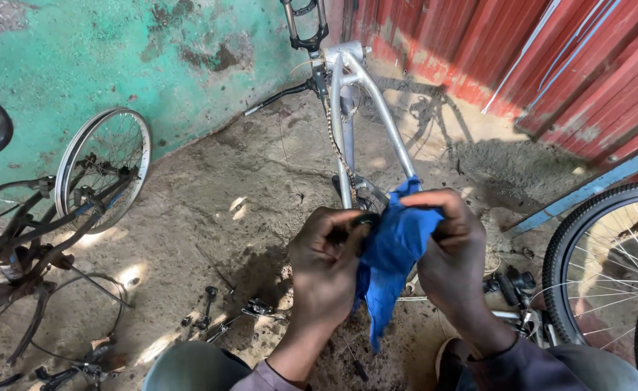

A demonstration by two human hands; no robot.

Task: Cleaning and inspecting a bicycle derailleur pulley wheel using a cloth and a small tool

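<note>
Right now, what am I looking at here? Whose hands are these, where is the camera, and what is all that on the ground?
There is no machine here: these are a person's two bare hands, filmed by one camera worn on their head and looking down. The left hand and the right hand hold a blue rag between them; the left fingers also pinch a small dark part against it. Just beyond the hands a silver bike frame with no wheels stands on the dirt ground, its chain hanging. Small metal parts lie on the ground to the left. A loose wheel leans by the green wall, and another wheel is at right.
</note>
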